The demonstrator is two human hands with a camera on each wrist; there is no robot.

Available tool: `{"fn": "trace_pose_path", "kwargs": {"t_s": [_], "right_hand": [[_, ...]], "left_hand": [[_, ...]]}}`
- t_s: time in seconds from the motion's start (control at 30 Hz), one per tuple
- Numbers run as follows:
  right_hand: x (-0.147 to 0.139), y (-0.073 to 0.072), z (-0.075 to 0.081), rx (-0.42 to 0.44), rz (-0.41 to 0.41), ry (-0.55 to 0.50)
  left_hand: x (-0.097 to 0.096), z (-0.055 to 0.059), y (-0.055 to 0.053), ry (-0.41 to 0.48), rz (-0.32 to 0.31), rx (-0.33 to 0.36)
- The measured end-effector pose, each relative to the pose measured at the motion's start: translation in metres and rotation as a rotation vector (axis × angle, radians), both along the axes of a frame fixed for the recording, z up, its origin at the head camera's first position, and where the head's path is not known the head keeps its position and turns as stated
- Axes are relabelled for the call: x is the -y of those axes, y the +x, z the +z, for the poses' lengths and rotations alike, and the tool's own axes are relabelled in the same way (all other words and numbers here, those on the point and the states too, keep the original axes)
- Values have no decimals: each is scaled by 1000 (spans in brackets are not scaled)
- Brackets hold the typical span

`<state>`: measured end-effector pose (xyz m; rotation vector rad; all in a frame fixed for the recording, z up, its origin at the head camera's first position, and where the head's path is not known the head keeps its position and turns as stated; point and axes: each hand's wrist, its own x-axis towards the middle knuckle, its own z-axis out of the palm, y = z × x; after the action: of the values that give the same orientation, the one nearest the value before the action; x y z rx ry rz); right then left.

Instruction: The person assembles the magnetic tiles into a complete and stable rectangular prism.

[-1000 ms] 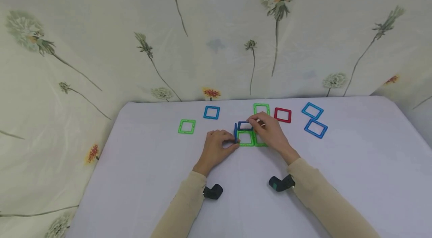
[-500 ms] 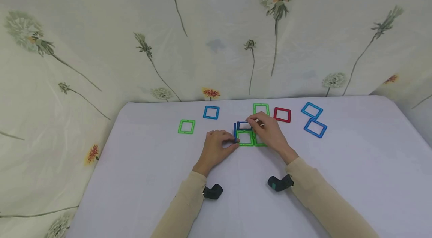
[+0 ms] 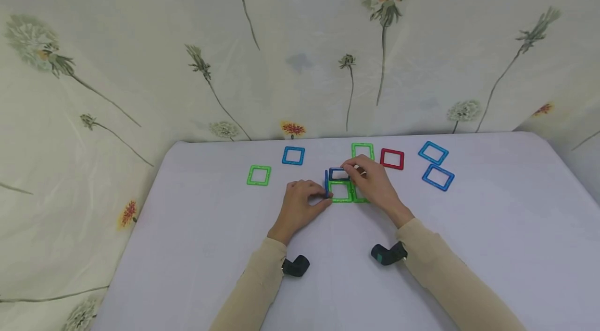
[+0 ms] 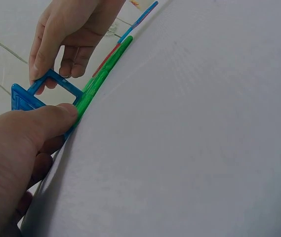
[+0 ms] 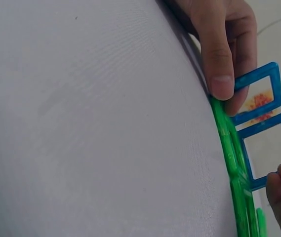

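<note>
Two green square magnetic tiles lie side by side on the table, the left one [image 3: 341, 200] in plain sight, the right one [image 3: 360, 199] partly under my right hand [image 3: 375, 185]. A blue magnetic tile [image 3: 326, 184] stands upright along the left green tile's left edge. My left hand [image 3: 300, 208] pinches it low, thumb at its near edge and fingers behind. Another blue tile [image 3: 330, 174] stands at the back edge of that green tile. My right thumb and fingers pinch its upper right corner. In the right wrist view both blue tiles [image 5: 277, 86] rise from the green row.
Behind the hands lie a green tile [image 3: 363, 145] and a red tile [image 3: 392, 167]. Two blue tiles [image 3: 438, 167] are at the back right. A lighter blue tile [image 3: 292, 163] and a green tile [image 3: 259, 184] lie to the left. A flowered cloth [image 3: 300, 60] hangs beyond the table.
</note>
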<state>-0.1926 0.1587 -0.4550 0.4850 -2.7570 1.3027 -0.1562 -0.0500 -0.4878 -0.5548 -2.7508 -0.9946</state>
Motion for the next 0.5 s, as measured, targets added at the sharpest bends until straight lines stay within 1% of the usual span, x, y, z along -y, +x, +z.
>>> {"fn": "trace_pose_path", "kwargs": {"t_s": [0.23, 0.5], "right_hand": [[2, 0, 0, -13, 23, -12], [3, 2, 1, -5, 26, -17]], "left_hand": [[0, 1, 0, -10, -2, 3], [0, 1, 1, -12, -2, 7]]}}
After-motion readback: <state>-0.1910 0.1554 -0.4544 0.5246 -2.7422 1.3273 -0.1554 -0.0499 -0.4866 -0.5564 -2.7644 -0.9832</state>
